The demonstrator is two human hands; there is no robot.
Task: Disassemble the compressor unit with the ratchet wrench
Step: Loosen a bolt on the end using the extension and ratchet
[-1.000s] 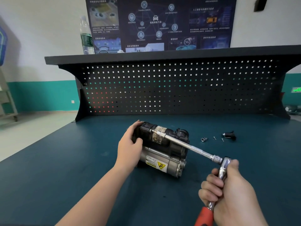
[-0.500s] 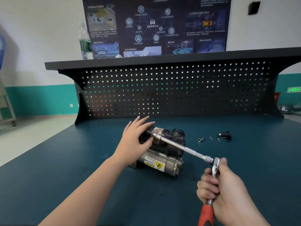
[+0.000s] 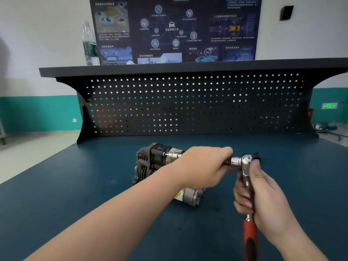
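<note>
Compressor unit (image 3: 150, 166) lies on the desk (image 3: 75, 185), left of both hands; likely heavy, rigid metal. Left hand (image 3: 205, 166) wraps its fingers around the extension bar (image 3: 174, 155); right hand (image 3: 263, 196) grips the ratchet wrench (image 3: 246, 174) shank.

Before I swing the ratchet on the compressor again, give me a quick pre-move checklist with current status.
1. Socket seated on the fastener: cannot tell, the contact point is too small to see.
2. Extension bar supported: ok, left hand grips it.
3. Ratchet wrench handle held: ok, right hand grips the shaft above the red grip.
4. Compressor braced: not ok, neither hand holds it.
5. Compressor resting on the bench: ok.
</note>
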